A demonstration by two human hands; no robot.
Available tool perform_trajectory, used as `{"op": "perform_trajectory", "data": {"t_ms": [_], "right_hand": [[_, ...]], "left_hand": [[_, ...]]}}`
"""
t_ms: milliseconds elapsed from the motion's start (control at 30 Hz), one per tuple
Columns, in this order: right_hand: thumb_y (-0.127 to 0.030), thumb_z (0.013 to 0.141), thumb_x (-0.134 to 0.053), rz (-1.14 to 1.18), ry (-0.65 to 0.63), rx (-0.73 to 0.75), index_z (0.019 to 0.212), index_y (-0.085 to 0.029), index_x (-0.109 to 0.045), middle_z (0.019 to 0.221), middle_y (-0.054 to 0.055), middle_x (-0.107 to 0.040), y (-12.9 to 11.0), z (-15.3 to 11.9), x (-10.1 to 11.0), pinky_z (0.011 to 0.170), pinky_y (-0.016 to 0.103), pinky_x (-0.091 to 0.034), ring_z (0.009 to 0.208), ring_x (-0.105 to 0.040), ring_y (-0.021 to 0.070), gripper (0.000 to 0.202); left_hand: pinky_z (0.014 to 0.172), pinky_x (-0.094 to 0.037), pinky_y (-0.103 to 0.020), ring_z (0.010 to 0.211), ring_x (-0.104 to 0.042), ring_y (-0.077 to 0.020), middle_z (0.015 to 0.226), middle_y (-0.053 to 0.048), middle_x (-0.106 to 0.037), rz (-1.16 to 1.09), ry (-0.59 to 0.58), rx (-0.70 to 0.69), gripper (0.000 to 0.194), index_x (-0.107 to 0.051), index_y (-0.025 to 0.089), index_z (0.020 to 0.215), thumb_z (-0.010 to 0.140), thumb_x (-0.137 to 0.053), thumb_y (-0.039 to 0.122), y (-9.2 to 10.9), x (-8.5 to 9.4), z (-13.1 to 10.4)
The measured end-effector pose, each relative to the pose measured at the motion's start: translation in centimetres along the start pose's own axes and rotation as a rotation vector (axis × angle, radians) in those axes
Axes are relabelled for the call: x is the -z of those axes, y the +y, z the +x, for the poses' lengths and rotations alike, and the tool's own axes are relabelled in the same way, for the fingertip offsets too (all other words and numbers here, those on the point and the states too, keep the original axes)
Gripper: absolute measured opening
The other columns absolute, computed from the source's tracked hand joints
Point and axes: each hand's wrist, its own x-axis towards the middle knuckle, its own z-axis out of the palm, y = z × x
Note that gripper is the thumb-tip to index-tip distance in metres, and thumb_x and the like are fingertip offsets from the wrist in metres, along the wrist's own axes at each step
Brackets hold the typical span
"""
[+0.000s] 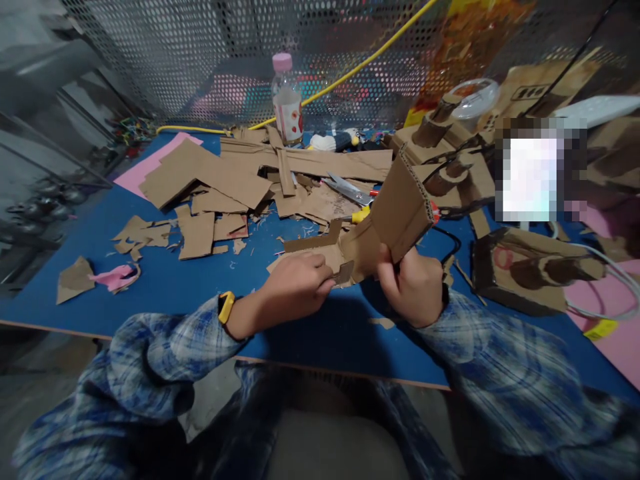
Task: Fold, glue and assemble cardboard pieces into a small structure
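Note:
A folded piece of brown cardboard (pixel 364 248) is between my hands above the near part of the blue table. Its right part stands up as a tall flap, while the left part lies low with small side flaps raised. My right hand (pixel 415 283) grips the lower edge of the tall flap, thumb in front. On the low left part rests my left hand (pixel 300 283), fingers curled at a small flap; its fingertips are partly hidden. Scissors (pixel 350 190) with red on the handle lie just behind the piece, near a yellow object (pixel 361 214) partly covered by it.
Cardboard sheets and scraps (pixel 200 177) spread over the left and back of the table (pixel 165 293). A pink-capped bottle (pixel 287 100) stands by the perforated metal screen (pixel 200 60). Cardboard constructions (pixel 525 267), cables and a blurred bright screen (pixel 530 177) occupy the right.

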Motion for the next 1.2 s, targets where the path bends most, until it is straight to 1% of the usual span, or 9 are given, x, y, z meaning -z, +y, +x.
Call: {"op": "perform_trajectory", "data": {"t_ms": [100,200,500,600,800,900,967,1100,1200], "right_hand": [[-0.022,0.09,-0.041,0.013,0.005,0.02,0.101,-0.007,-0.061,0.054,0.003,-0.058,0.0,0.1,0.1,0.045,0.025,-0.034,0.042,-0.049,0.0135,0.027],[-0.02,0.089,-0.042,0.016,0.016,0.018,0.104,-0.006,-0.059,0.051,0.001,-0.055,0.0,0.1,0.0,0.045,0.025,-0.034,0.041,-0.047,0.0132,0.027],[-0.016,0.086,-0.045,0.01,0.062,0.043,0.099,-0.004,-0.062,0.049,0.001,-0.054,0.0,0.2,-0.2,0.042,0.024,-0.033,0.039,-0.045,0.0117,0.024],[-0.015,0.086,-0.046,0.023,0.065,0.048,0.102,-0.003,-0.062,0.05,0.001,-0.055,-0.1,0.1,-0.1,0.042,0.024,-0.034,0.04,-0.046,0.0117,0.026],[-0.019,0.087,-0.044,-0.023,0.024,0.011,0.103,-0.005,-0.063,0.05,0.002,-0.054,-0.1,-0.1,-0.2,0.043,0.025,-0.036,0.041,-0.047,0.013,0.029],[-0.021,0.087,-0.041,-0.021,-0.012,-0.025,0.104,-0.006,-0.063,0.051,0.002,-0.054,-0.2,-0.2,-0.3,0.044,0.025,-0.038,0.042,-0.048,0.0137,0.031],[-0.021,0.087,-0.041,0.001,-0.018,-0.032,0.104,-0.006,-0.062,0.051,0.003,-0.054,-0.2,-0.2,-0.4,0.045,0.025,-0.039,0.043,-0.048,0.0139,0.031],[-0.021,0.087,-0.04,0.022,-0.031,-0.05,0.1,-0.006,-0.062,0.053,0.003,-0.055,-0.2,-0.2,-0.4,0.046,0.025,-0.038,0.044,-0.048,0.0141,0.029],[-0.021,0.088,-0.039,0.009,-0.015,-0.024,0.098,-0.006,-0.062,0.052,0.003,-0.055,-0.2,-0.1,-0.4,0.046,0.025,-0.037,0.042,-0.046,0.0135,0.029]], "left_hand": [[0.061,-0.04,-0.028,0.072,-0.057,-0.0173,0.077,-0.006,-0.062,-0.025,-0.071,0.06,0.021,-0.063,0.015,0.081,0.089,-0.048,0.027,0.4,0.4,0.9],[0.061,-0.04,-0.029,0.072,-0.057,-0.0178,0.076,-0.006,-0.061,-0.061,-0.135,0.099,0.021,-0.063,0.013,0.081,0.089,-0.05,0.027,0.7,0.5,1.5],[0.061,-0.038,-0.025,0.068,-0.055,-0.0138,0.071,-0.003,-0.059,-0.189,-0.142,-0.022,0.024,-0.063,0.014,0.07,0.088,-0.051,0.023,-0.6,0.1,1.7],[0.059,-0.037,-0.025,0.065,-0.053,-0.0133,0.068,-0.003,-0.057,-0.195,-0.093,-0.046,0.026,-0.062,0.014,0.068,0.088,-0.049,0.024,-0.5,-0.2,1.4],[0.053,-0.034,-0.028,0.06,-0.051,-0.0149,0.063,-0.004,-0.055,-0.099,0.089,0.055,0.03,-0.059,0.015,0.066,0.089,-0.044,0.026,0.7,-1.4,0.4],[0.052,-0.033,-0.028,0.058,-0.05,-0.0147,0.062,-0.004,-0.054,-0.105,0.128,0.049,0.031,-0.058,0.016,0.066,0.09,-0.043,0.027,1.0,-1.6,0.2],[0.053,-0.033,-0.028,0.059,-0.051,-0.0146,0.062,-0.003,-0.054,-0.116,0.106,0.029,0.031,-0.058,0.015,0.066,0.09,-0.043,0.027,0.8,-1.4,0.4],[0.057,-0.036,-0.026,0.063,-0.053,-0.0145,0.065,-0.003,-0.056,-0.147,-0.008,0.009,0.027,-0.059,0.014,0.066,0.089,-0.049,0.025,0.2,-0.8,1.1],[0.059,-0.037,-0.026,0.065,-0.054,-0.0143,0.066,-0.003,-0.058,-0.182,-0.056,-0.025,0.023,-0.062,0.014,0.068,0.087,-0.053,0.023,-0.3,-0.5,1.5]]}}
